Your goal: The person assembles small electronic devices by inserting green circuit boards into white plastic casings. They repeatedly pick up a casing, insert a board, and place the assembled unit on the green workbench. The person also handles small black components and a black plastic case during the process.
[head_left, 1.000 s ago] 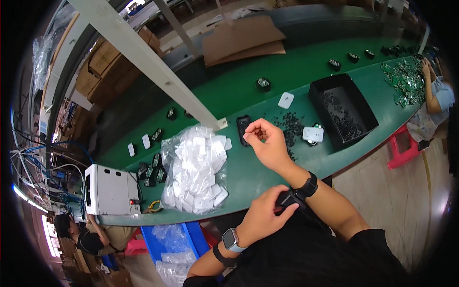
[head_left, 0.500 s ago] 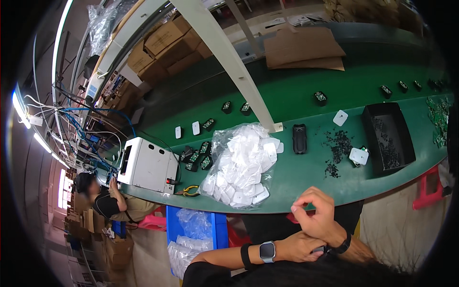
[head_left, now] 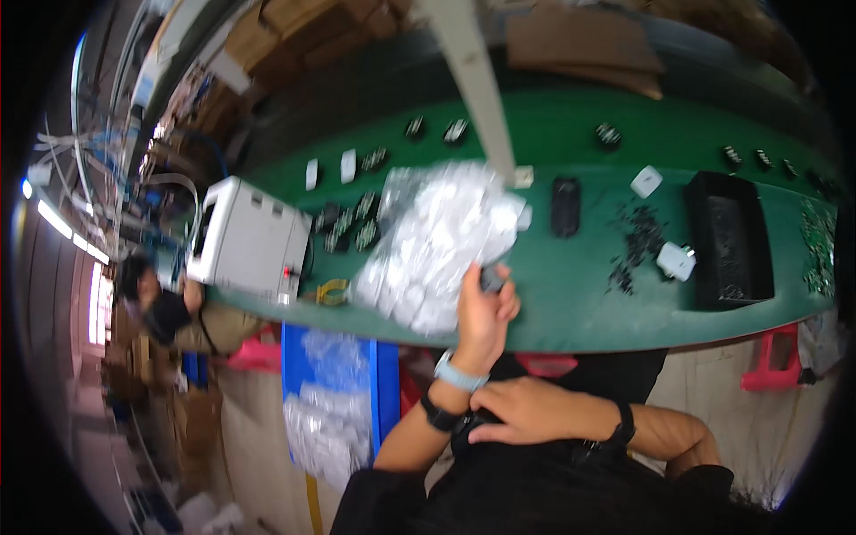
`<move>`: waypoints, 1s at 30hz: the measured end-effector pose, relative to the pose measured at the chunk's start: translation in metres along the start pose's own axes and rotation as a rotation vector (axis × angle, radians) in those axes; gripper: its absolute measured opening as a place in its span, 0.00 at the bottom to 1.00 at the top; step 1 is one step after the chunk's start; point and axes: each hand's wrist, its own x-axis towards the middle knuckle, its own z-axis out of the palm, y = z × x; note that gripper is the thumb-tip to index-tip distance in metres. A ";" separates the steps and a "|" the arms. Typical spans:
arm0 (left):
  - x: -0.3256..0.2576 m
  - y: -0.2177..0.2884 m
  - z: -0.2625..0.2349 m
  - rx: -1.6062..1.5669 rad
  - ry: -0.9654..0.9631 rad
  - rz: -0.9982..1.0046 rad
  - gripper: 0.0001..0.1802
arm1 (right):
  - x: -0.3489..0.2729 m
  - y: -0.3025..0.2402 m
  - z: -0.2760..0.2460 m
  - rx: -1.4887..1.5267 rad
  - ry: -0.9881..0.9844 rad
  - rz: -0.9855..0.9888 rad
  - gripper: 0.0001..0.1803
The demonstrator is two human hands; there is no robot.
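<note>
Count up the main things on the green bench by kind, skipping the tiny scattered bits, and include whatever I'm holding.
White box-shaped machine: 1
Clear plastic bag of white parts: 1
Black rectangular trays, one large, one small: 2
Loose white plastic blocks: 4
Small dark part in the left hand: 1
Total: 9

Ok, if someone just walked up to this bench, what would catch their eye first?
Probably the big clear bag of white parts in the middle of the green table, with the left hand raised at its near edge, holding a small dark piece. Next, the white box-shaped machine at the left and the black tray at the right. The right hand rests against the left wrist.
</note>
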 end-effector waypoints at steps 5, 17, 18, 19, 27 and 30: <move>-0.004 -0.017 -0.006 -0.107 0.048 -0.009 0.26 | -0.010 -0.009 0.003 -0.099 -0.274 -0.023 0.28; -0.033 -0.052 0.014 -0.183 -0.086 -0.079 0.26 | -0.033 -0.002 -0.013 0.435 -0.448 0.181 0.19; -0.030 -0.050 0.014 -0.173 -0.103 -0.031 0.27 | -0.037 -0.003 -0.021 0.422 -0.413 0.239 0.19; -0.024 -0.049 0.011 -0.063 -0.095 0.082 0.23 | -0.042 -0.005 -0.032 0.411 -0.376 0.298 0.18; 0.076 -0.019 0.045 1.268 -0.054 0.996 0.26 | -0.035 0.063 -0.160 -0.203 0.586 0.252 0.22; 0.100 -0.028 0.058 1.409 -0.067 1.016 0.28 | 0.005 0.105 -0.185 -0.130 0.800 0.417 0.20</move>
